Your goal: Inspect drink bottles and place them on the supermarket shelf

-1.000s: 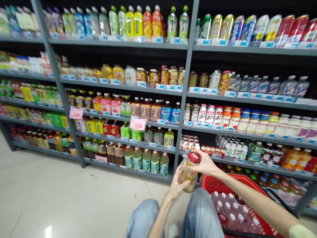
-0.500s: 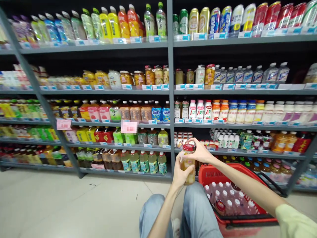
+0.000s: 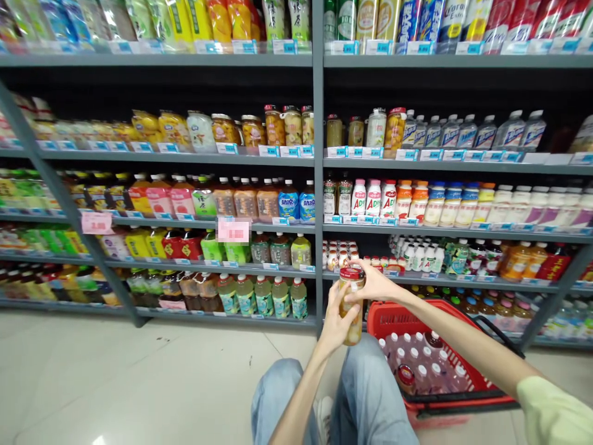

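A glass jar (image 3: 353, 332) with a red lid and pale chunks inside is held upright just above my knees. My left hand (image 3: 337, 322) wraps around its side, the thumb across the front. My right hand (image 3: 376, 282) grips the jar's upper part from the right, with fingers at the lid and the thumb lower on the glass. Part of the label is hidden behind my fingers. Beside my right knee stands a red shopping basket (image 3: 393, 314) holding several white-capped bottles (image 3: 427, 355) and a red-lidded jar (image 3: 406, 375).
Grey shelves (image 3: 208, 156) packed with drinks and jars span the view ahead. An upright post (image 3: 318, 185) divides them. Pink price cards (image 3: 96, 222) hang from the left shelves. The basket's black handle (image 3: 498, 337) sticks out to the right. Pale floor tiles (image 3: 185, 383) lie at the left.
My view has tilted downward and moved slightly right, so the shelves sit higher and farther left in it. My right thumb has moved lower on the jar; both hands still hold it.
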`<action>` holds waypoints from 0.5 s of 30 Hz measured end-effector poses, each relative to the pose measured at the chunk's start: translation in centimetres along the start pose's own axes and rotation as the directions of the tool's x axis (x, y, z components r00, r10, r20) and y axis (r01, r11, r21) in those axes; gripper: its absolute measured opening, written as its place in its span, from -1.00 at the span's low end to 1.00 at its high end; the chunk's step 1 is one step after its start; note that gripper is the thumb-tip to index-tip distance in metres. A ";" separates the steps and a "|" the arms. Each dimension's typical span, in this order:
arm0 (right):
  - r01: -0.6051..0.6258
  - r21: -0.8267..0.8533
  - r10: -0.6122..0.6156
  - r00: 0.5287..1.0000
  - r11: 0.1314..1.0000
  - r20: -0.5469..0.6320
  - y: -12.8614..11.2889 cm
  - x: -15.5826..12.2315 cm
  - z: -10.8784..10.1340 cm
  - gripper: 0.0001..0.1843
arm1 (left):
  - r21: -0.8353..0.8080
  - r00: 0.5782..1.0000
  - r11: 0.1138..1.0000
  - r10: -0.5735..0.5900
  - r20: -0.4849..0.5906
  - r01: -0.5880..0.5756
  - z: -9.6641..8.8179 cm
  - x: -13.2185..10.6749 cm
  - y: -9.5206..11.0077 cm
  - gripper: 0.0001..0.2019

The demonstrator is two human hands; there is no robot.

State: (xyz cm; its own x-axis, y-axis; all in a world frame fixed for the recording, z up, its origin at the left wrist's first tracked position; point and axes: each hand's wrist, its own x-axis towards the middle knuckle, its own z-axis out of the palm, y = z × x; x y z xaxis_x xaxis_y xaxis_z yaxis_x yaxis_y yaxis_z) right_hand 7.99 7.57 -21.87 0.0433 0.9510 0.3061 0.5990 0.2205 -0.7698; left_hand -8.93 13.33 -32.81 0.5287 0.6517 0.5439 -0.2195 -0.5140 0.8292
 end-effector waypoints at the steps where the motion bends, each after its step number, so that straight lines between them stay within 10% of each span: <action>1: -0.041 0.032 0.040 0.999 0.999 0.016 0.2 0.1 0.3 0.05 | -0.011 1.000 1.000 -0.001 -0.015 0.001 0.0 -0.2 -0.2 -0.43; 5: -0.111 0.067 0.103 0.988 0.992 0.110 0.3 0.2 1.6 -0.27 | -0.170 0.997 0.985 -0.042 -0.061 0.031 0.4 -0.5 -0.9 -0.13; 9: -0.082 -0.135 0.070 0.993 0.987 -0.090 -1.7 -0.5 2.6 -0.47 | -0.331 0.995 0.943 -0.070 -0.074 0.041 0.6 -0.3 -1.7 0.16; 15: -0.010 -0.204 -0.053 0.952 0.979 -0.301 -5.5 0.0 1.0 -0.48 | -0.414 0.997 0.907 -0.073 0.008 0.070 -1.9 -0.5 -5.4 -0.14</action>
State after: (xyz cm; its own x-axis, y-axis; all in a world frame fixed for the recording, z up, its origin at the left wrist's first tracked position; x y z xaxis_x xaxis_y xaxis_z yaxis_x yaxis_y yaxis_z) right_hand 3.91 6.56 -18.17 0.2499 0.8288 0.5006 0.7489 0.1623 -0.6425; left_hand -9.62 16.83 -37.34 0.5501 0.6826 0.4811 -0.5022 -0.1898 0.8436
